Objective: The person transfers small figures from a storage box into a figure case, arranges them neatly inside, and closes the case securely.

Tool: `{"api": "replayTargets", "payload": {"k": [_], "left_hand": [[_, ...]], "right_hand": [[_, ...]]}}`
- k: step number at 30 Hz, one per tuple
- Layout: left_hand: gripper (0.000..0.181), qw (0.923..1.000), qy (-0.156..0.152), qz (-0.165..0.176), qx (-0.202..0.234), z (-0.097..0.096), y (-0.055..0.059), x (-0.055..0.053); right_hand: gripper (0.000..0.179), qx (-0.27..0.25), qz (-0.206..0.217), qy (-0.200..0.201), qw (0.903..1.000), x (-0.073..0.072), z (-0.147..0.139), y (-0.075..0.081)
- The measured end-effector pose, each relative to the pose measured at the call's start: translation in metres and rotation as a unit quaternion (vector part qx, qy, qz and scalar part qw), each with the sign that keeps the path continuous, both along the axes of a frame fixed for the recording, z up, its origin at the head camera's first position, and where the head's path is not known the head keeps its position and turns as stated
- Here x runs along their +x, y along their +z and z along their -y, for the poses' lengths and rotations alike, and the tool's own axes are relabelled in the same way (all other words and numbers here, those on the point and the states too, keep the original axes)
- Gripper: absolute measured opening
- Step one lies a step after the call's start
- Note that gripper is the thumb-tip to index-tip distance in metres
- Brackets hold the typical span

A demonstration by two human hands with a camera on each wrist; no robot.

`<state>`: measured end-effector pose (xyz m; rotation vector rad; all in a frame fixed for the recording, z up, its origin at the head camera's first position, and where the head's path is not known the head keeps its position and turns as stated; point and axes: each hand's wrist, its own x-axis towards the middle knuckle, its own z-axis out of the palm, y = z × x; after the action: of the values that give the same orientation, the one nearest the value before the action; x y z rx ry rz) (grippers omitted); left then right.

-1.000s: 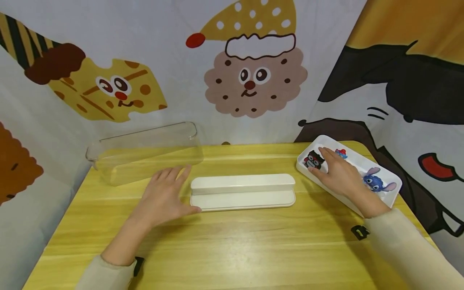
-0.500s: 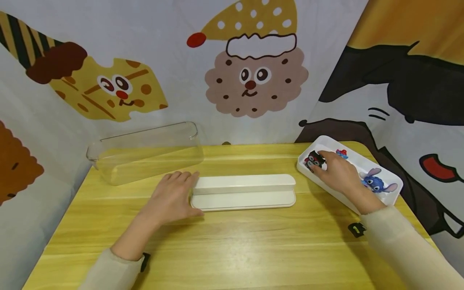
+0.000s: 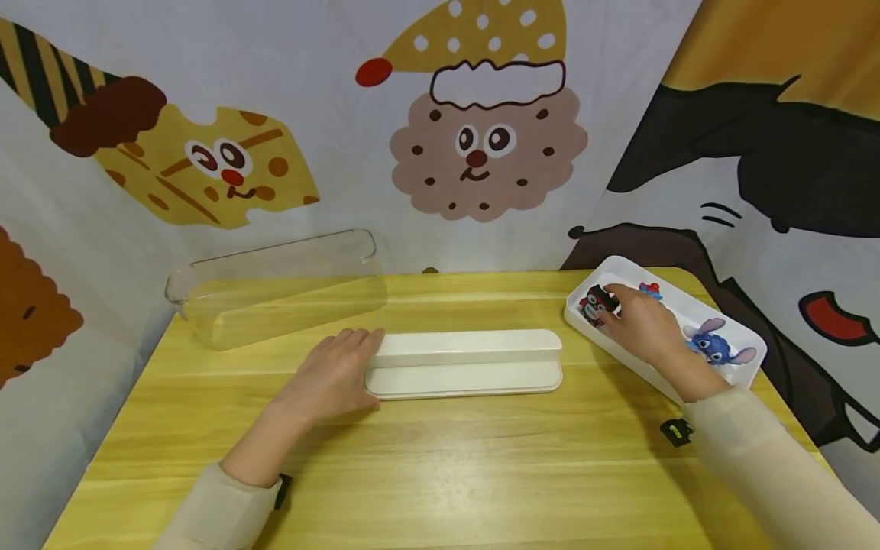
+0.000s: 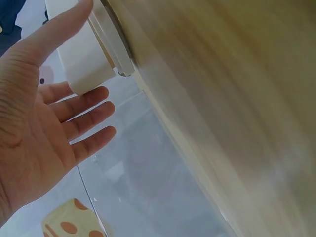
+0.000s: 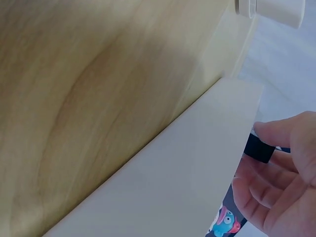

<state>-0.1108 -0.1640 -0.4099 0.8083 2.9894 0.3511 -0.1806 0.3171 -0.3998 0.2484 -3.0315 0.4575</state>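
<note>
My left hand (image 3: 333,374) holds the left end of a long cream-white stepped base (image 3: 467,355), thumb at its front corner and fingers around the back corner. In the left wrist view the thumb lies along the base (image 4: 86,61), with the fingers reaching past its end. Over at the right, my right hand (image 3: 642,325) pinches a black-and-red cartoon figure (image 3: 591,304) inside a white tray (image 3: 631,365). The right wrist view shows a black part of the figure (image 5: 259,149) between thumb and fingers, behind the tray's wall (image 5: 177,168).
Beside the right hand in the tray are a blue big-eared figure (image 3: 715,347) and a small red-and-blue one (image 3: 650,289). A long transparent cover (image 3: 282,294) stands at the back left of the wooden table (image 3: 447,473). Cartoon-printed cloth (image 3: 330,99) hangs behind.
My left hand has moved right onto the end of the base and closed its fingers around it. My right hand has lowered its fingertips onto the black-and-red figure and now pinches it.
</note>
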Motion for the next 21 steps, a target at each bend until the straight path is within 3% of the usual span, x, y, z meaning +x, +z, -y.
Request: {"api": "replayTargets", "payload": {"k": [12,21], "left_hand": [[0.105,0.9996,0.013,0.026,0.003,-0.005,0.0,-0.001],[0.105,0.9997,0.009,0.024,-0.003,-0.007,0.004,-0.001]], "right_hand": [[0.039,-0.069,-0.064,0.017,0.9955,0.0,-0.003,-0.004],[0.038,-0.097,-0.102,0.011,0.99,0.005,0.006,0.007]]}}
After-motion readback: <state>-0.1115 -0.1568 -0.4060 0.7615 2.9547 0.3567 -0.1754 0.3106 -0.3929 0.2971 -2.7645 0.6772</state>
